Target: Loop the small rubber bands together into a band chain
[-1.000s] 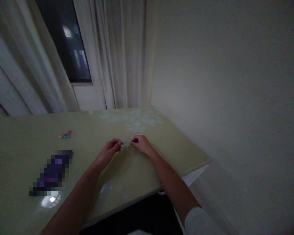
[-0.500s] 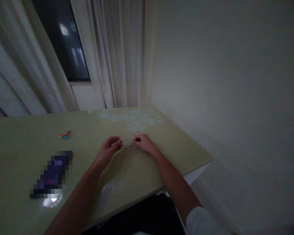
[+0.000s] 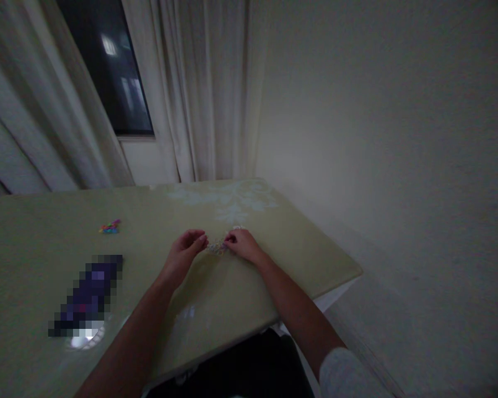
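Observation:
On the pale green table [image 3: 274, 265] my two hands rest close together over a small pale heap of tiny pieces [image 3: 216, 248]. My left hand [image 3: 185, 255] has its fingers curled, tips just left of the heap. My right hand [image 3: 243, 243] pinches at the heap's right edge with fingers pressed together. The pieces are too small and dim to name.
A small bunch of colourful bits [image 3: 110, 226] lies at the far left of the table. A dark purple, pixelated object [image 3: 87, 296] lies nearer me on the left. Curtains [image 3: 203, 88] and a dark window [image 3: 108, 66] stand behind; a bare wall [image 3: 390, 138] runs along the right.
My hands have stayed at the small heap, the fingers shifting only slightly. The view has drifted a little.

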### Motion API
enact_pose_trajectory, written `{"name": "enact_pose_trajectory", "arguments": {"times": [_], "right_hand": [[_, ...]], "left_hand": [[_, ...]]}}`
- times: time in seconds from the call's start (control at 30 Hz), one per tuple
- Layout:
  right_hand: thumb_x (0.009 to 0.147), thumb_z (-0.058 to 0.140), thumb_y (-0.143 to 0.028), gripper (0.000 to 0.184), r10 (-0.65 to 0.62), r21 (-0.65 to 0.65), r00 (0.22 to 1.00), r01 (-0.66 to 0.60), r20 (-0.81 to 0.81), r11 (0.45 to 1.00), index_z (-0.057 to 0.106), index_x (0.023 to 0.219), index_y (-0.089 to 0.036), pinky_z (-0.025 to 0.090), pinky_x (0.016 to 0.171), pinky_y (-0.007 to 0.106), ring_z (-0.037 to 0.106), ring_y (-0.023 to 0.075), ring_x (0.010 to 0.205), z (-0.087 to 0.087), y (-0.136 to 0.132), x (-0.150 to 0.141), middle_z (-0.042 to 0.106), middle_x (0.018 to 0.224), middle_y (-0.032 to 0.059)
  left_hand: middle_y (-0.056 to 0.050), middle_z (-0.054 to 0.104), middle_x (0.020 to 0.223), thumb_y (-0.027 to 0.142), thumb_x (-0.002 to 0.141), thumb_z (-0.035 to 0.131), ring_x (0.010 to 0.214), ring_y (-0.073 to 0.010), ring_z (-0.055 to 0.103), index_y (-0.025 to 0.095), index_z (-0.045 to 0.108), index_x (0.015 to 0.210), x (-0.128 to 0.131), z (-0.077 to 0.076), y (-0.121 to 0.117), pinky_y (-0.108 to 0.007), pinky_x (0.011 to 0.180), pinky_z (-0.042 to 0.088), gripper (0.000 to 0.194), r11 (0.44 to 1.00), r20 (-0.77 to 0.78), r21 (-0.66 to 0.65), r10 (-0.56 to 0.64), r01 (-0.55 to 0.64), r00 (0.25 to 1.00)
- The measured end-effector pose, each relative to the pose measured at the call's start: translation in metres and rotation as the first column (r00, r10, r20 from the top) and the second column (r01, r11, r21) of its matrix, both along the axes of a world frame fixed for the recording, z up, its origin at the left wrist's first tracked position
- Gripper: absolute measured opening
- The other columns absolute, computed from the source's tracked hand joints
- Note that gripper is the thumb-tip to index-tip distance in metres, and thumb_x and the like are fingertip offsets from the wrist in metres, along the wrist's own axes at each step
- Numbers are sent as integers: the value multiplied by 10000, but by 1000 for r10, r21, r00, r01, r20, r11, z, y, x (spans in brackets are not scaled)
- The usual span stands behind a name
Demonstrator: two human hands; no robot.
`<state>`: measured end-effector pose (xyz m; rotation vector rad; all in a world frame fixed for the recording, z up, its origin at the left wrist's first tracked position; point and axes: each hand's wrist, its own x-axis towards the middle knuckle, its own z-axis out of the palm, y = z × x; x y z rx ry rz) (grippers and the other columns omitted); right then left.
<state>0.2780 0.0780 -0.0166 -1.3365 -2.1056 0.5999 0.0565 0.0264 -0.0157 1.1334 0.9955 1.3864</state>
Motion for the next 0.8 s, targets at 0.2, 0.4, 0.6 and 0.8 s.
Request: {"name": "enact_pose_trajectory", "arguments": {"times": [0.2,0.4,0.6,0.8], "right_hand": [[846,731,-95,65,-44,10,994,46,-95,999,755,853,-155,399,676,249,583,142,701,-3,0,-1,701,774,20],[871,692,-143,34,-76,4,962,80,-262,997,717,877,-165,446,684,255,591,142,697,-4,0,-5,692,783,18],[915,669,-271,102,45,6,893,-47,-448,999,682,912,-170,503,667,240,628,138,705,0,-9,-25,700,803,12],[901,674,-312,131,133,51,832,-126,-538,991,684,905,-182,485,639,238,609,134,679,-1,-17,-33,679,772,-3]], "left_hand": [[-26,722,1001,294,990,721,865,-175,716,150,691,1087,4,-7,3,-368,796,622,176,1000,52,2,-15,15,999],[-32,745,1025,260,963,753,913,-189,734,148,699,1074,8,-3,-2,-389,840,624,166,999,56,6,-48,47,997],[-32,759,1022,233,942,776,931,-195,743,143,709,1035,14,-1,-6,-407,873,623,146,1000,-6,14,-25,25,1000],[-34,758,1024,266,958,763,931,-197,740,146,718,1079,20,-2,-9,-414,879,620,176,999,-43,32,-26,28,999]]}}
